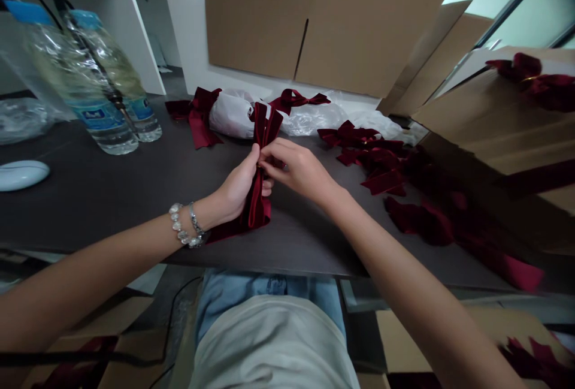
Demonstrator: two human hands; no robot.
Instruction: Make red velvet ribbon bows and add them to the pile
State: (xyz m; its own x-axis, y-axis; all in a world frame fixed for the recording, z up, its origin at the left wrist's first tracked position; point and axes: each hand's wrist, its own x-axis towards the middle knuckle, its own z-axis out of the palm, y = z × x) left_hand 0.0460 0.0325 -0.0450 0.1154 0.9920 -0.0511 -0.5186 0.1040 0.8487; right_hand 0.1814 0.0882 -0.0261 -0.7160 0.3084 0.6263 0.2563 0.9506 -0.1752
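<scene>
A dark red velvet bow (257,203) is held upright over the dark table, its loops pointing away from me and its tails toward me. My left hand (240,185) is closed around its middle, thumb up, with two bracelets on the wrist. From the right, my right hand (296,164) pinches at the bow's centre, fingertips close to the left thumb. What exactly lies between the right fingertips is too small to make out. More dark red bows lie behind, such as one bow (204,116) at the left and a pile of bows (377,158) at the right.
Two large water bottles (105,113) with blue caps and a white mouse (22,175) stand at the left. White plastic bags (233,114) lie along the back, before a cardboard sheet (341,23). At the right, a cardboard box (494,125) carries another bow (534,80).
</scene>
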